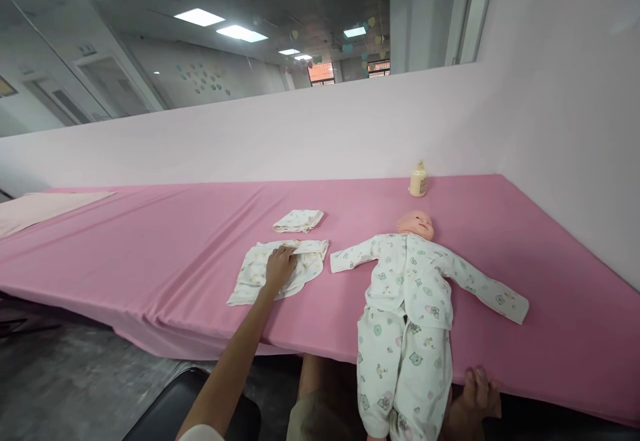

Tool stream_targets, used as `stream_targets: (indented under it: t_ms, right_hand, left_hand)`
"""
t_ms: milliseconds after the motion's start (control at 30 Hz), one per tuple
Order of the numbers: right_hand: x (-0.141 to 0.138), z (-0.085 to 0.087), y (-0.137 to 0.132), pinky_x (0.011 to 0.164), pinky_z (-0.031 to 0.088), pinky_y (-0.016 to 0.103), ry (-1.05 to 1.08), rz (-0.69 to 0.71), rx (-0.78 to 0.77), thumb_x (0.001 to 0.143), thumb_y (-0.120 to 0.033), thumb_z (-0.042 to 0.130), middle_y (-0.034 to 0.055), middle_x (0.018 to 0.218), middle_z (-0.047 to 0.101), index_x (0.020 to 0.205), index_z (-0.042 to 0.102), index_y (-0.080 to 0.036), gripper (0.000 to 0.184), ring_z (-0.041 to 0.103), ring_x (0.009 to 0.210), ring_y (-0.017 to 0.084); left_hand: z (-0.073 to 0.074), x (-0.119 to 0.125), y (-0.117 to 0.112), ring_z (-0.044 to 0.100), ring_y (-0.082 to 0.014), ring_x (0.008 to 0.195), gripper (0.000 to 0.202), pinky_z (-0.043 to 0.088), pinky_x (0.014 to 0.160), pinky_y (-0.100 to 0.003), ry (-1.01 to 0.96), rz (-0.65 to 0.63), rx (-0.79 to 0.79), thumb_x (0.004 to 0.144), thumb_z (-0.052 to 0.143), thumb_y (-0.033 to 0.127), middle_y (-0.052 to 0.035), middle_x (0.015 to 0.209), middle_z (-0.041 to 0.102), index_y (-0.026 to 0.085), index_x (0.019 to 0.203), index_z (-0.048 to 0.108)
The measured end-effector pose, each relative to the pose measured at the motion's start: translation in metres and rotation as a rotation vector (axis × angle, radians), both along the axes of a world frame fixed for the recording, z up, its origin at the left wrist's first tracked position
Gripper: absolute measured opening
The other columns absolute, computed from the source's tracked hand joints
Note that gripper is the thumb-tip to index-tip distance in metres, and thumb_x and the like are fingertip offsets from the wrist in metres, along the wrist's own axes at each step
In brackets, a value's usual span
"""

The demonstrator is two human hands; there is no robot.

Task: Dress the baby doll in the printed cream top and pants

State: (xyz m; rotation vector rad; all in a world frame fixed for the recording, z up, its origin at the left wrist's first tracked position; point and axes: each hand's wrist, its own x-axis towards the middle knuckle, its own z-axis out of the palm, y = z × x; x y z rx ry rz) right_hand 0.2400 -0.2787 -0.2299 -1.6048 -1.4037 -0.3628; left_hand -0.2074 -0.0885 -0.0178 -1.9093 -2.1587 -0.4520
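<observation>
My left hand (pixel 281 267) lies on a white printed baby garment (pixel 250 277) spread on the pink cloth. Its fingers are closed on the garment's folded upper edge. Beside the doll's trouser leg, at the table's front edge, is my right hand (pixel 477 394), its fingers curled in and no object visible in them. A baby doll (pixel 416 224) lies on its back, head toward the wall, arms spread. It wears a white patterned jacket (pixel 390 274) and matching trousers (pixel 425 361), whose legs hang past the front edge. The long sleeves cover the doll's hands.
Behind the spread garment lies a smaller folded white cloth (pixel 299 221). A cream pump bottle (pixel 419 181) stands near the wall, beyond the doll's head. The pink tablecloth (pixel 160 247) is wrinkled at left, with a pale cloth (pixel 40 209) at the far left. A black chair (pixel 175 407) stands below.
</observation>
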Motion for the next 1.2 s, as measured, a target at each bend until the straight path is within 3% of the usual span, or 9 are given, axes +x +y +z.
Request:
stream_targets:
  t_ms: [167, 400, 567, 700, 833, 900, 967, 1100, 1200]
  right_hand:
    - [0.000, 0.006, -0.003, 0.084, 0.044, 0.062, -0.225, -0.106, 0.017, 0.081, -0.037, 0.048, 0.0218, 0.113, 0.058, 0.147, 0.022, -0.018, 0.074, 0.051, 0.109, 0.047]
    - [-0.007, 0.015, -0.009, 0.090, 0.040, 0.059, -0.157, -0.133, -0.108, 0.089, -0.038, 0.040, 0.0239, 0.111, 0.059, 0.125, 0.053, -0.014, 0.045, 0.042, 0.121, 0.044]
    - [-0.008, 0.025, -0.009, 0.092, 0.038, 0.061, -0.096, -0.109, -0.274, 0.093, -0.044, 0.029, 0.0285, 0.113, 0.060, 0.116, 0.059, -0.006, 0.054, 0.039, 0.123, 0.045]
    - [-0.013, 0.049, -0.009, 0.093, 0.039, 0.061, -0.021, -0.075, -0.237, 0.092, -0.041, 0.026, 0.0258, 0.112, 0.060, 0.124, 0.053, -0.007, 0.054, 0.046, 0.118, 0.044]
    - [-0.020, 0.103, -0.008, 0.087, 0.047, 0.053, 0.101, -0.086, 0.158, 0.087, -0.027, 0.046, 0.0166, 0.105, 0.058, 0.138, 0.041, -0.024, 0.052, 0.054, 0.107, 0.038]
    - [-0.020, 0.147, 0.001, 0.087, 0.046, 0.052, 0.197, -0.113, 0.330, 0.086, -0.020, 0.048, 0.0158, 0.109, 0.056, 0.137, 0.042, -0.028, 0.052, 0.052, 0.110, 0.036]
    - [-0.016, 0.198, 0.022, 0.087, 0.046, 0.048, 0.158, 0.082, 0.304, 0.089, -0.018, 0.046, 0.0108, 0.099, 0.062, 0.123, 0.053, -0.027, 0.036, 0.058, 0.097, 0.029]
    - [-0.013, 0.291, 0.098, 0.072, 0.045, 0.032, 0.205, 0.212, -0.177, 0.093, -0.033, 0.040, 0.0062, 0.083, 0.066, 0.089, 0.063, -0.019, 0.028, 0.060, 0.079, 0.020]
    - [-0.024, 0.326, 0.159, 0.067, 0.041, 0.029, 0.008, 0.188, -0.564, 0.093, -0.033, 0.037, 0.0077, 0.082, 0.067, 0.081, 0.066, -0.016, 0.035, 0.061, 0.074, 0.018]
  left_hand:
    - [-0.003, 0.003, -0.002, 0.056, -0.0288, 0.104, 0.033, 0.044, 0.090, -0.041, 0.031, 0.026, 0.026, 0.086, 0.042, 0.022, -0.0110, 0.110, 0.064, 0.018, 0.109, 0.065]
    - [-0.004, 0.003, -0.002, 0.057, -0.0291, 0.103, 0.033, 0.044, 0.089, -0.042, 0.022, 0.012, 0.052, 0.086, 0.043, 0.022, -0.0113, 0.109, 0.065, 0.018, 0.109, 0.066]
    - [-0.003, 0.001, -0.003, 0.056, -0.0290, 0.102, 0.032, 0.044, 0.089, -0.043, -0.030, -0.016, 0.089, 0.083, 0.045, 0.023, -0.0117, 0.106, 0.065, 0.018, 0.106, 0.066]
    - [0.003, 0.017, -0.010, 0.053, -0.0295, 0.109, 0.030, 0.040, 0.094, -0.045, -0.092, -0.096, 0.290, 0.081, 0.049, 0.026, -0.0130, 0.111, 0.061, 0.018, 0.104, 0.065]
    - [0.025, 0.069, -0.013, 0.055, -0.0252, 0.105, 0.025, 0.040, 0.095, -0.043, -0.198, -0.325, 0.396, 0.088, 0.044, 0.029, -0.0109, 0.104, 0.063, 0.018, 0.098, 0.064]
    - [0.044, 0.108, -0.011, 0.056, -0.0230, 0.103, 0.026, 0.041, 0.094, -0.041, -0.259, -0.460, 0.336, 0.091, 0.042, 0.031, -0.0085, 0.102, 0.065, 0.020, 0.098, 0.064]
    - [0.065, 0.151, -0.006, 0.057, -0.0205, 0.102, 0.026, 0.042, 0.094, -0.038, -0.327, -0.610, 0.197, 0.093, 0.042, 0.033, -0.0062, 0.104, 0.066, 0.021, 0.100, 0.064]
    - [0.095, 0.227, 0.009, 0.061, -0.0153, 0.085, 0.027, 0.046, 0.077, -0.028, -0.425, -0.802, -0.018, 0.094, 0.042, 0.034, -0.0030, 0.098, 0.068, 0.021, 0.100, 0.065]
    - [0.094, 0.262, 0.025, 0.060, -0.0163, 0.084, 0.025, 0.044, 0.074, -0.028, -0.386, -0.704, 0.038, 0.093, 0.042, 0.028, -0.0032, 0.093, 0.067, 0.021, 0.091, 0.066]
